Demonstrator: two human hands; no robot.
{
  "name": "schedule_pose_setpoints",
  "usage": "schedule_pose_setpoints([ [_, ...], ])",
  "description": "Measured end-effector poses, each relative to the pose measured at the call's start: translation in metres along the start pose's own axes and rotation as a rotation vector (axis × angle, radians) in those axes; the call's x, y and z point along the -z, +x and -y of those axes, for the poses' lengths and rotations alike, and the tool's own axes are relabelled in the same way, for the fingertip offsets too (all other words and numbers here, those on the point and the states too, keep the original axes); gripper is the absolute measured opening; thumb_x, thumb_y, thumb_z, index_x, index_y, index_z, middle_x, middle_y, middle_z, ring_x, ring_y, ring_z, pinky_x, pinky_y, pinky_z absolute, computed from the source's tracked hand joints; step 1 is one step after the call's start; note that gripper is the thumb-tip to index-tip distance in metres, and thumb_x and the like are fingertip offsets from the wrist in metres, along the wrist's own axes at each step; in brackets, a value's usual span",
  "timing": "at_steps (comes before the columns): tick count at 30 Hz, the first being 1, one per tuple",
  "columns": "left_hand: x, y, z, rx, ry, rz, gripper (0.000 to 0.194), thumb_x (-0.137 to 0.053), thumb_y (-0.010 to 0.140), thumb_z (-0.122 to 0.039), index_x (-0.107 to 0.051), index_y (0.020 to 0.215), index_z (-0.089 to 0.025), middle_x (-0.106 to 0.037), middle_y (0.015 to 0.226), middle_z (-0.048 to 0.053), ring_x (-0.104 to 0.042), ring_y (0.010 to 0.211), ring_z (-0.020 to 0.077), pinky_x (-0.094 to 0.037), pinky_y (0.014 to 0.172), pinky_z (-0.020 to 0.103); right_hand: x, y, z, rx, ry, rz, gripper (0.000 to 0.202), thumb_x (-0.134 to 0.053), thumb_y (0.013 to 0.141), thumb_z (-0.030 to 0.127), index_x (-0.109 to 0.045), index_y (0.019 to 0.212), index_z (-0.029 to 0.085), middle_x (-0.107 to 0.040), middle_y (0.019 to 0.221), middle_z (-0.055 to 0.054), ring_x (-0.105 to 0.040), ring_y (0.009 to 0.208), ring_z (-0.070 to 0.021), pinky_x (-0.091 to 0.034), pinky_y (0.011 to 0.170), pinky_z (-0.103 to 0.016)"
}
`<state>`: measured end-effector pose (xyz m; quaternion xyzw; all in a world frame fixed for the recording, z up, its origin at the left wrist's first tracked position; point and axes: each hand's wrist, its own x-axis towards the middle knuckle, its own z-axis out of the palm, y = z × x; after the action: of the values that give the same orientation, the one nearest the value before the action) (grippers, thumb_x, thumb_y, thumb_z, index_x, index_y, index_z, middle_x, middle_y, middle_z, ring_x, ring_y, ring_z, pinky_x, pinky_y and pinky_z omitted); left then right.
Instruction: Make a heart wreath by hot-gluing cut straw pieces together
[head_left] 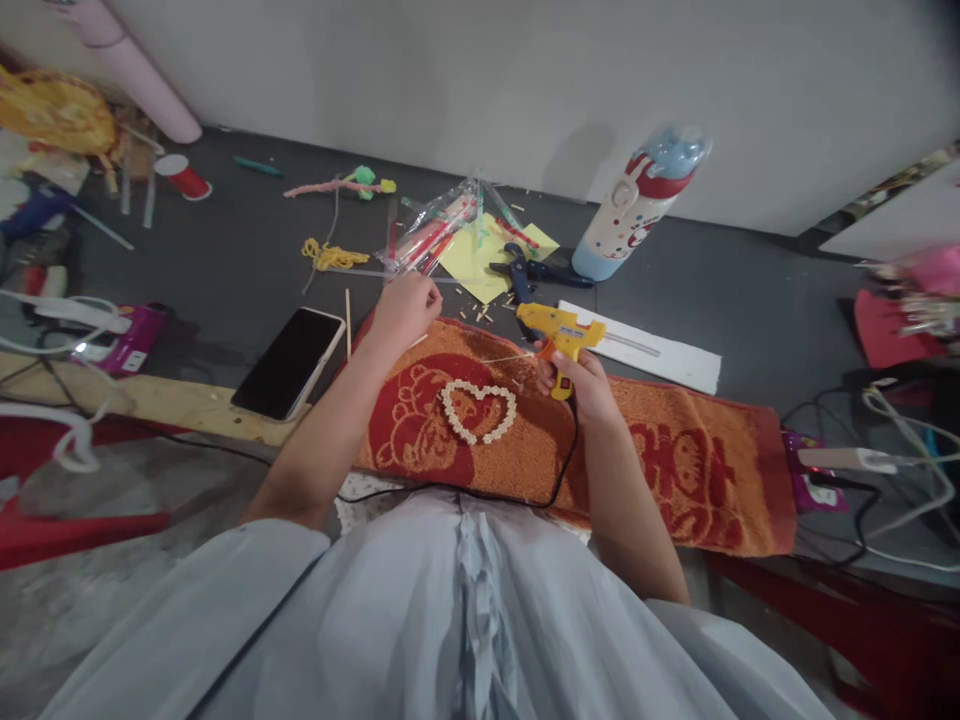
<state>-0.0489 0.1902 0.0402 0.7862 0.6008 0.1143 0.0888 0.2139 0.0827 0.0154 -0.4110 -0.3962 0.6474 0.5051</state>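
Note:
My right hand [576,382] is wrapped round the handle of a yellow glue gun [559,325], whose nozzle points left. A black cord runs down from the gun. My left hand [409,308] is closed near the far edge of the orange towel [525,470], beside a clear plastic packet [437,232]; what its fingers hold, if anything, is too small to make out. Between my forearms, a heart outline of small pale pieces [514,408] lies on the towel, with a small gap at its bottom tip. Short pale bits [484,313] are scattered beyond the towel.
A phone [289,363] lies left of my left forearm. Dark blue pliers [517,268] rest on yellow paper [469,262]. A bottle [634,205] stands behind a white strip [675,362]. Power strips with cables [124,338] sit at both sides, and yellow string [330,256] lies back left.

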Motion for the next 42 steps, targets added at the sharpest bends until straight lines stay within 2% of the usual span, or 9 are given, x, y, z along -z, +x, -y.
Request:
schedule_pose_setpoints([
  [9, -0.008, 0.002, -0.001, 0.037, 0.128, 0.153, 0.025, -0.05, 0.088, -0.023, -0.073, 0.091, -0.014, -0.071, 0.094, 0.014, -0.063, 0.091, 0.0273, -0.044, 0.085, 0.039, -0.002, -0.001, 0.0, -0.013, -0.026, -0.011, 0.034, -0.073, 0.073, 0.046, -0.064, 0.092, 0.02, -0.047, 0.063, 0.004, -0.042, 0.054, -0.0094, -0.041, 0.049, -0.025],
  [14, -0.002, 0.001, -0.005, -0.02, 0.074, 0.082, 0.026, -0.046, 0.086, -0.018, -0.071, 0.088, -0.01, -0.069, 0.097, 0.017, -0.061, 0.094, 0.0263, -0.044, 0.086, 0.038, -0.003, -0.001, 0.001, -0.015, -0.028, -0.011, 0.036, -0.074, 0.072, 0.046, -0.064, 0.092, 0.019, -0.048, 0.061, 0.005, -0.042, 0.052, -0.0086, -0.04, 0.048, -0.024],
  [17, 0.006, -0.009, -0.012, -0.002, -0.199, -0.093, 0.017, -0.054, 0.084, -0.022, -0.068, 0.086, -0.014, -0.068, 0.093, 0.01, -0.06, 0.086, 0.0198, -0.045, 0.082, 0.033, -0.005, -0.001, 0.001, -0.014, -0.055, -0.021, 0.035, -0.074, 0.072, 0.047, -0.063, 0.091, 0.019, -0.05, 0.062, 0.005, -0.044, 0.051, -0.0083, -0.042, 0.047, -0.024],
  [20, 0.01, -0.025, -0.024, 0.092, -0.701, -0.239, 0.016, -0.06, 0.083, -0.032, -0.065, 0.083, -0.016, -0.066, 0.08, 0.004, -0.056, 0.072, 0.013, -0.045, 0.071, 0.027, -0.009, -0.004, 0.004, -0.005, -0.07, -0.023, 0.036, -0.073, 0.073, 0.051, -0.062, 0.088, 0.02, -0.051, 0.063, 0.005, -0.045, 0.048, -0.0077, -0.042, 0.045, -0.024],
  [23, 0.011, -0.043, -0.04, 0.218, -1.231, -0.148, 0.023, -0.068, 0.079, -0.041, -0.063, 0.077, -0.018, -0.061, 0.072, 0.001, -0.049, 0.06, 0.0079, -0.04, 0.059, 0.024, -0.018, -0.011, 0.011, 0.023, -0.097, -0.031, 0.037, -0.068, 0.076, 0.055, -0.062, 0.088, 0.021, -0.05, 0.061, 0.005, -0.043, 0.045, -0.0071, -0.042, 0.043, -0.024],
  [26, 0.013, -0.058, -0.054, 0.313, -1.517, -0.023, 0.021, -0.07, 0.078, -0.035, -0.059, 0.072, -0.018, -0.056, 0.067, -0.001, -0.044, 0.054, 0.0054, -0.036, 0.053, 0.022, -0.03, -0.022, 0.022, 0.067, -0.184, -0.06, 0.037, -0.065, 0.078, 0.057, -0.064, 0.086, 0.021, -0.05, 0.061, 0.004, -0.044, 0.044, -0.0081, -0.042, 0.041, -0.025],
  [31, 0.023, -0.074, -0.068, 0.38, -1.743, 0.041, 0.017, -0.068, 0.077, -0.026, -0.057, 0.069, -0.017, -0.053, 0.065, -0.002, -0.044, 0.053, 0.0036, -0.036, 0.05, 0.019, -0.047, -0.043, 0.033, 0.106, -0.263, -0.027, 0.038, -0.062, 0.08, 0.059, -0.066, 0.085, 0.022, -0.052, 0.055, 0.002, -0.049, 0.043, -0.0115, -0.041, 0.039, -0.026],
  [35, 0.025, -0.082, -0.07, 0.425, -1.724, 0.038, 0.016, -0.069, 0.073, -0.027, -0.057, 0.07, -0.017, -0.059, 0.068, -0.002, -0.052, 0.057, 0.0042, -0.043, 0.052, 0.017, -0.054, -0.057, 0.034, 0.126, -0.25, -0.011, 0.036, -0.06, 0.082, 0.058, -0.067, 0.087, 0.023, -0.053, 0.053, 0.001, -0.051, 0.042, -0.0132, -0.041, 0.039, -0.028],
  [42, 0.017, -0.091, -0.067, 0.472, -1.728, -0.036, 0.017, -0.076, 0.067, -0.023, -0.061, 0.074, -0.018, -0.062, 0.061, -0.005, -0.057, 0.052, 0.0033, -0.042, 0.046, 0.012, -0.054, -0.067, 0.033, 0.094, -0.217, -0.023, 0.036, -0.062, 0.081, 0.058, -0.068, 0.087, 0.022, -0.053, 0.055, 0.0, -0.051, 0.041, -0.0136, -0.042, 0.039, -0.03],
])
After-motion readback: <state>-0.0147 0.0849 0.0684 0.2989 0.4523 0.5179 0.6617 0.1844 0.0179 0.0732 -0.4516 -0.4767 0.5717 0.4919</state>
